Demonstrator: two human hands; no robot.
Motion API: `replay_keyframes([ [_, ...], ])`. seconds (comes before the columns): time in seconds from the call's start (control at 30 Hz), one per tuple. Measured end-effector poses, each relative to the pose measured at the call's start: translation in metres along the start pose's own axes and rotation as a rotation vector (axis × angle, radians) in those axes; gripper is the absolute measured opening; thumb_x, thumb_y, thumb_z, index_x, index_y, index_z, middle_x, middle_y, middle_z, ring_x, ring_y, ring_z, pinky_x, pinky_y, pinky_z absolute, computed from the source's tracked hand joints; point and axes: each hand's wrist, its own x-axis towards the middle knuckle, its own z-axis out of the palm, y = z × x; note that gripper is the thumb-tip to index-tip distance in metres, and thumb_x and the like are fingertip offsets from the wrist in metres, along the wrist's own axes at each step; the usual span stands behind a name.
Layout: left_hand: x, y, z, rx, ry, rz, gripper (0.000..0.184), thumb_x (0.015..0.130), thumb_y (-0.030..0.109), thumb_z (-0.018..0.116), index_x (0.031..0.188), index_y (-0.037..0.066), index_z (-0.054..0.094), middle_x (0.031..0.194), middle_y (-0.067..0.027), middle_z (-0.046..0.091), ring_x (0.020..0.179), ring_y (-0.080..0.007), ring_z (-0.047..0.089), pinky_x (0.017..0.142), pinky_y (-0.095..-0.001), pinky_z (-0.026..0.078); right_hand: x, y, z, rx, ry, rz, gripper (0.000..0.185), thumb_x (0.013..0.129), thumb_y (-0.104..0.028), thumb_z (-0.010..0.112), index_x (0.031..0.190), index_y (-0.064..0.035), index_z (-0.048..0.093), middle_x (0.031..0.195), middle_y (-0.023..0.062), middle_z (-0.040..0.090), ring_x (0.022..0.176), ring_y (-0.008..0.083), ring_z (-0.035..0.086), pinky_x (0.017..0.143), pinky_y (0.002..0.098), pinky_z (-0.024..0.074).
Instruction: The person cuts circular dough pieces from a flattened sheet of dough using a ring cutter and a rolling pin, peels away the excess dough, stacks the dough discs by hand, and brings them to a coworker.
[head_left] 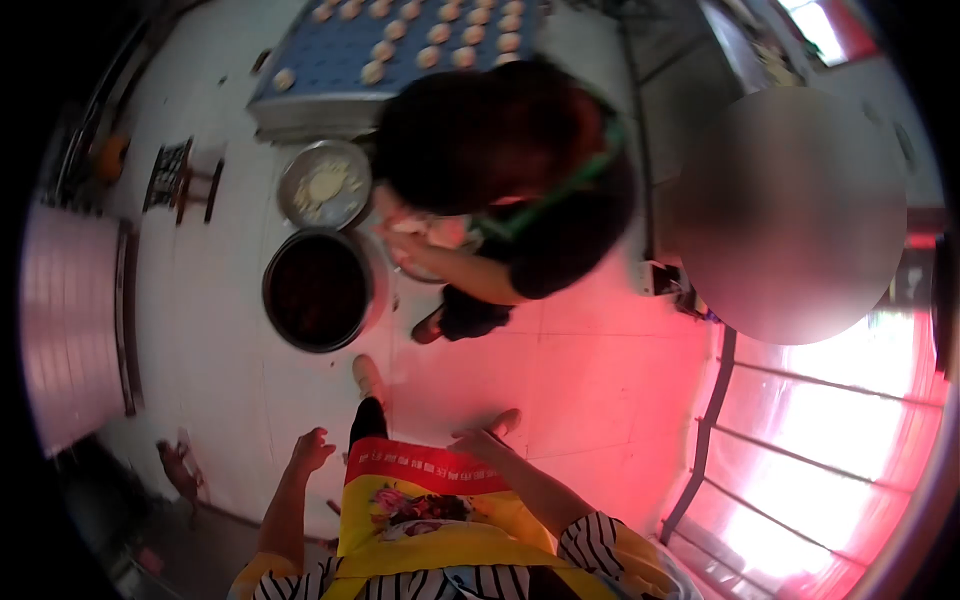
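My left hand (315, 450) hangs in the air left of my yellow and red apron (425, 467), its fingers loosely apart and nothing visible in them. In front of the apron's red band, my right hand (478, 443) is held with fingers stretched out, also holding nothing that I can see. Ahead of my feet stands a large metal pot (315, 290) with dark contents. Just beyond it is a metal basin (325, 185) with pale dough pieces. Neither hand touches the pot or the basin.
A co-worker (500, 150) bends over another bowl (425, 262), hands at it. Behind, a blue-topped table (325, 60) carries rows of round pale dough pieces. A small stool (185, 180) stands at left. Bright window panels (820, 440) line the right.
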Motion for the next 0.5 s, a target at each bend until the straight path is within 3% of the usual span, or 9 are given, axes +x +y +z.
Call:
replay_keyframes([
  [0.07,-0.006,0.055,0.021,0.095,-0.073,0.054,0.048,0.069,0.026,0.073,0.108,0.003,0.057,0.091,-0.0162,0.065,0.084,-0.0279,0.064,0.075,-0.0366,0.051,-0.001,0.082,-0.055,-0.151,0.072,-0.091,0.055,0.075,-0.027,0.073,0.121,-0.007,0.051,0.102,0.0084,0.062,0.094,0.0169,0.058,0.074,0.0364,0.0478],
  [0.1,-0.005,0.086,0.036,0.126,-0.113,0.077,0.049,0.068,0.027,0.073,0.108,0.002,0.057,0.091,-0.0167,0.065,0.084,-0.0281,0.064,0.075,-0.0368,0.051,-0.013,0.123,-0.086,-0.209,0.154,-0.317,0.057,0.074,-0.029,0.073,0.122,-0.008,0.05,0.104,0.0089,0.06,0.094,0.0201,0.058,0.075,0.0379,0.0487],
  [0.2,-0.008,0.221,0.078,0.104,-0.306,0.165,0.05,0.068,0.029,0.072,0.107,0.002,0.057,0.089,-0.0157,0.065,0.084,-0.0252,0.064,0.075,-0.0354,0.051,-0.141,0.157,-0.162,0.359,0.382,0.0,0.058,0.073,-0.031,0.074,0.12,-0.0082,0.05,0.102,0.0076,0.06,0.091,0.0225,0.059,0.074,0.0415,0.0499],
  [0.27,0.002,0.3,0.122,-0.144,-0.461,0.363,0.05,0.069,0.031,0.07,0.108,0.003,0.057,0.09,-0.0149,0.065,0.085,-0.023,0.064,0.075,-0.0337,0.05,-0.206,0.195,-0.229,0.611,0.456,0.011,0.052,0.074,-0.031,0.074,0.115,-0.0086,0.051,0.1,0.0076,0.059,0.092,0.0243,0.058,0.072,0.0458,0.0501],
  [0.33,-0.023,0.437,0.126,0.233,-0.4,0.468,0.048,0.07,0.033,0.069,0.105,0.003,0.057,0.093,-0.0151,0.065,0.086,-0.0257,0.063,0.075,-0.034,0.049,-0.242,0.252,-0.298,0.719,0.645,0.044,0.044,0.074,-0.029,0.074,0.106,-0.0085,0.053,0.1,0.0079,0.058,0.092,0.0253,0.057,0.07,0.0464,0.05],
  [0.4,0.013,0.498,0.156,0.13,-0.29,0.747,0.047,0.071,0.034,0.067,0.102,0.001,0.056,0.091,-0.0155,0.063,0.085,-0.0283,0.062,0.073,-0.0353,0.049,-0.27,0.262,-0.369,0.763,0.847,0.093,0.04,0.074,-0.027,0.074,0.102,-0.0085,0.052,0.1,0.0079,0.057,0.088,0.0258,0.058,0.068,0.0455,0.0502],
  [0.5,0.035,0.632,0.141,0.183,-0.236,0.899,0.044,0.071,0.031,0.069,0.1,0.001,0.056,0.09,-0.0154,0.063,0.084,-0.0302,0.062,0.073,-0.0377,0.049,-0.301,0.227,-0.477,0.906,0.921,-0.057,0.041,0.075,-0.024,0.073,0.105,-0.0081,0.051,0.1,0.0086,0.057,0.089,0.0264,0.057,0.068,0.0448,0.0497],
])
